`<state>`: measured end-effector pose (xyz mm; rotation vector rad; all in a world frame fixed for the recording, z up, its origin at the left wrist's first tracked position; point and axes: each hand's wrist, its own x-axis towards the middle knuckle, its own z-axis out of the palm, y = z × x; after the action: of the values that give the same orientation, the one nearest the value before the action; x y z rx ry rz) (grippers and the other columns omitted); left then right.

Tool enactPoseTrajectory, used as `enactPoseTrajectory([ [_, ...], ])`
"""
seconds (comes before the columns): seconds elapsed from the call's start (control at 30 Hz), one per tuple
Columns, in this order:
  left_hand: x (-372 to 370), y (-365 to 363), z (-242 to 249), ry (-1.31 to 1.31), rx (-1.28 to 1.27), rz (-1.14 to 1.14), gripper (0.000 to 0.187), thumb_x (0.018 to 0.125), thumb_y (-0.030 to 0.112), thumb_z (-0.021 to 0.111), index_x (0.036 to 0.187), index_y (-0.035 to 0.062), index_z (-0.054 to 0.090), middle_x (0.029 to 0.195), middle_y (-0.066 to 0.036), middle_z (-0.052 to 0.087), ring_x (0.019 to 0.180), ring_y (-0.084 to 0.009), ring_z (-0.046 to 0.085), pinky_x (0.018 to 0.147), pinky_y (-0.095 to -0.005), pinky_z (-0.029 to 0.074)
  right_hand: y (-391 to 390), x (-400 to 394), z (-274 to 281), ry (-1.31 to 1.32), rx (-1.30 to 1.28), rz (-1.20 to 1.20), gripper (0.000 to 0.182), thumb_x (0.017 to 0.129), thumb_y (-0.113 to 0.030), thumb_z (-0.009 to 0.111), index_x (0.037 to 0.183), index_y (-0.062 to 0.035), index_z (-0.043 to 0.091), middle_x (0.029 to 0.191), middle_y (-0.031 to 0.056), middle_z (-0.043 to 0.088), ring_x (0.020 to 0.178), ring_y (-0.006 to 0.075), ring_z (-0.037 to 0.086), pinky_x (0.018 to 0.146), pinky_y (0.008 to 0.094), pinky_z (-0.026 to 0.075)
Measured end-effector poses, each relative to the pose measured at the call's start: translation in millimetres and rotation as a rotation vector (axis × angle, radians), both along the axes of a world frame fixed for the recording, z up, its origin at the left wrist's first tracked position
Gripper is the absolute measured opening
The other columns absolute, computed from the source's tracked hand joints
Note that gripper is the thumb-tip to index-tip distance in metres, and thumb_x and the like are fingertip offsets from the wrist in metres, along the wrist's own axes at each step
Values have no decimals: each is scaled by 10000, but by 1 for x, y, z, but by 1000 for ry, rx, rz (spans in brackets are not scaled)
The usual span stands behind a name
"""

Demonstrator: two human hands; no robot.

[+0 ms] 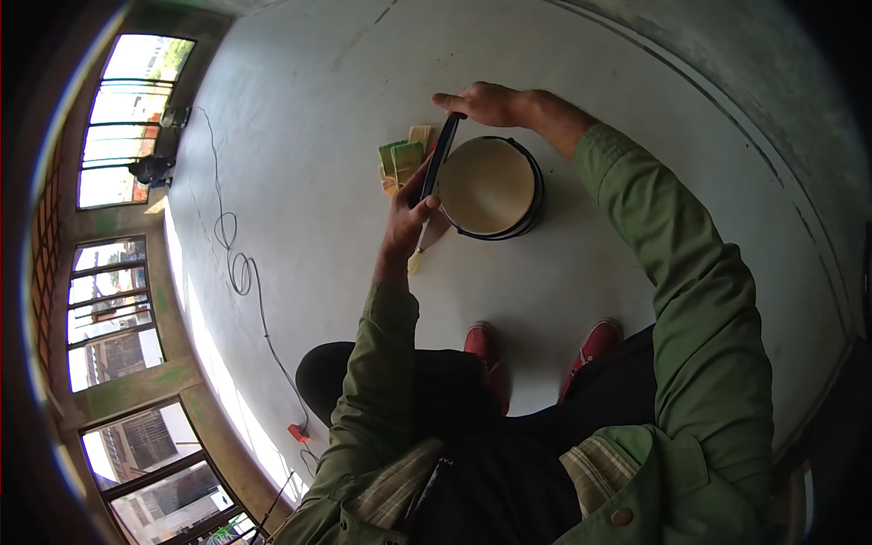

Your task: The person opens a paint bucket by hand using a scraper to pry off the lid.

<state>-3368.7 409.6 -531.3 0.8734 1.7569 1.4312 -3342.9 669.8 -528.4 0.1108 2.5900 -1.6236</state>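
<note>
Both hands grip a dark, slim lid (440, 156), seen nearly edge-on and tilted upright beside the bucket. My left hand (406, 222) is closed on its near end, with the thumb along the edge. At the far end, my right hand (490, 104) pinches it, one finger pointing left. Just right of the lid stands a round bucket (540, 193) with a dark rim, its inside cream-coloured. Below my left hand, a pale brush-like tip (415, 264) shows near the floor. Green and tan blocks (400, 160) lie left of the lid, partly hidden by it.
A grey floor (581, 272) surrounds the bucket. A thin cable (258, 295) runs in loops along the left to a red plug or socket (297, 433). Windows (113, 313) line the left wall. Red shoes (595, 350) stand close in front of the bucket.
</note>
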Motion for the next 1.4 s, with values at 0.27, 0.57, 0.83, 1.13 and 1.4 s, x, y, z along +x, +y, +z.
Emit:
enactPoseTrajectory([
  [0.27, -4, -6, -7, -56, 32, 35, 1017, 727, 633, 700, 1416, -39, 374, 1359, -133, 494, 1255, -208, 438, 1076, -344, 297, -1, 7, 9, -21, -86, -17, 859, 902, -715, 330, 1207, 50, 577, 1251, 221, 533, 1214, 309, 465, 1036, 377, 343],
  [0.57, 2, 1, -1, 70, 2, 24, 961, 724, 578, 699, 1410, -24, 399, 1418, -167, 447, 1323, -257, 396, 1113, -387, 255, 2, 12, 7, -35, 0, 20, 864, 896, -717, 342, 1203, 57, 573, 1228, 225, 532, 1188, 307, 473, 1024, 381, 354],
  [0.83, 15, 2, -3, 81, 23, 68, 987, 706, 586, 716, 1423, -6, 388, 1436, -168, 429, 1337, -258, 386, 1114, -401, 260, -1, 17, 18, -86, 42, 76, 846, 914, -695, 315, 1297, 29, 526, 1379, 232, 471, 1324, 359, 398, 1102, 407, 307],
  [1.13, 27, 0, -14, 10, 136, 107, 880, 770, 658, 650, 1287, -32, 474, 1199, -92, 552, 1150, -198, 494, 985, -355, 373, 0, 16, 23, 28, 81, -1, 846, 894, -726, 353, 981, 66, 639, 917, 155, 621, 965, 257, 566, 913, 399, 406],
  [1.4, 15, -8, -19, -120, 221, 112, 917, 788, 693, 594, 1331, -29, 436, 1283, -108, 520, 1179, -232, 491, 970, -377, 401, 8, 16, 40, 84, 96, 5, 838, 896, -718, 360, 1100, 45, 639, 1077, 180, 633, 1075, 268, 558, 972, 384, 392],
])
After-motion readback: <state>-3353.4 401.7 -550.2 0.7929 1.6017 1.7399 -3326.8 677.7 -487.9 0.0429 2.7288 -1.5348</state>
